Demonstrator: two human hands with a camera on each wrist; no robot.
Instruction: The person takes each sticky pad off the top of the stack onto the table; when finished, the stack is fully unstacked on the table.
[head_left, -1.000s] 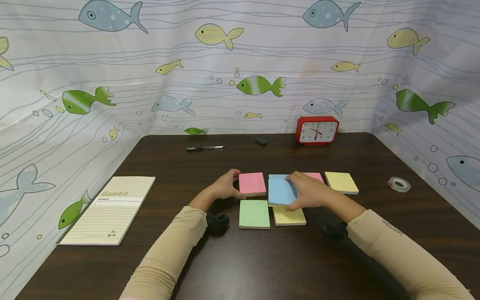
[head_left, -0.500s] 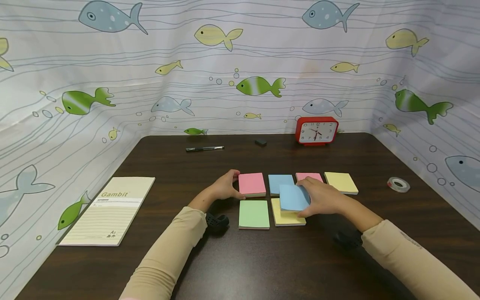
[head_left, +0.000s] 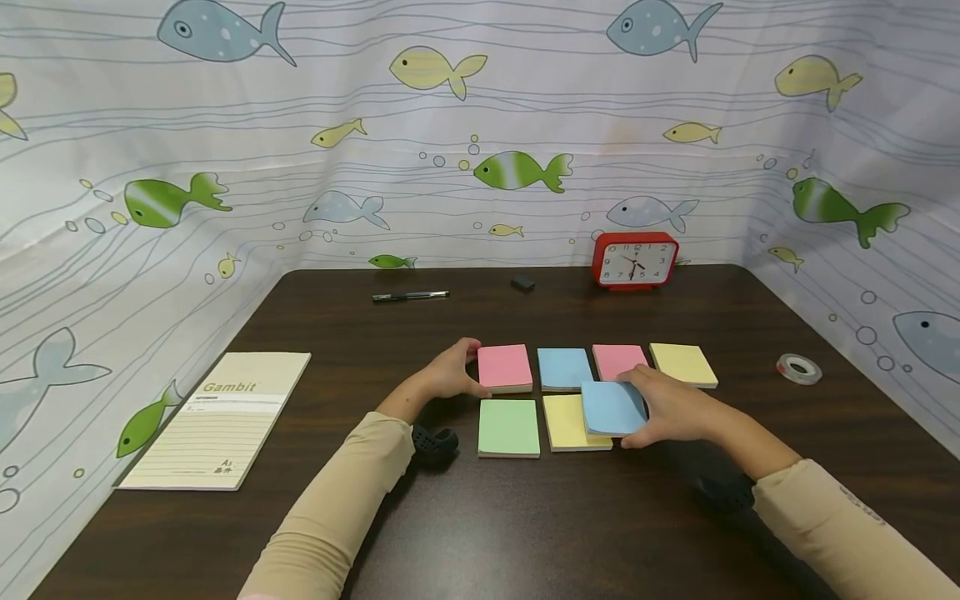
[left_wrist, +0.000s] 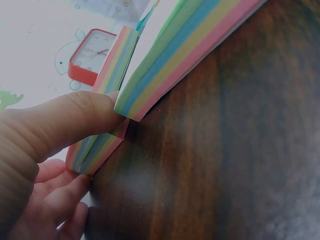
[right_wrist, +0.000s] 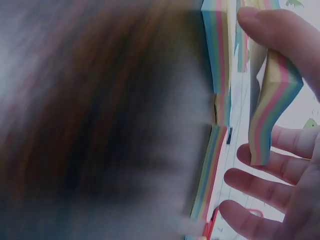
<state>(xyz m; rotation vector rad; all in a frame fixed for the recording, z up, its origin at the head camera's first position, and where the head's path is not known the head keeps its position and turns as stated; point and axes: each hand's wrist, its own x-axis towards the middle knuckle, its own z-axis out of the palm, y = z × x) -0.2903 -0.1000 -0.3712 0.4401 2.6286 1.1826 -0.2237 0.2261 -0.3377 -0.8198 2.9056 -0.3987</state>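
My left hand (head_left: 450, 371) grips a pink-topped sticky note pad (head_left: 505, 367) by its left side, thumb at the front corner and fingers at the back. In the left wrist view its striped edge (left_wrist: 100, 150) shows between thumb and fingers. My right hand (head_left: 671, 406) pinches a blue-topped sticky note pad (head_left: 611, 408) by its right end. The right wrist view shows this pad's bent, striped side (right_wrist: 275, 100) raised off the table. It overlaps a yellow pad (head_left: 562, 423) in the head view. A green pad (head_left: 509, 429) lies in front of the pink one.
Another blue pad (head_left: 564, 369), a second pink pad (head_left: 617, 361) and another yellow pad (head_left: 683, 365) continue the back row. Farther off are a pen (head_left: 410, 296), a small black block (head_left: 522, 283) and a red clock (head_left: 635, 261). A notebook (head_left: 217, 421) lies left, a tape roll (head_left: 798, 369) right.
My right hand has carried the blue pad right and toward me from over the back row, uncovering the other blue pad. The left hand has stayed in place.
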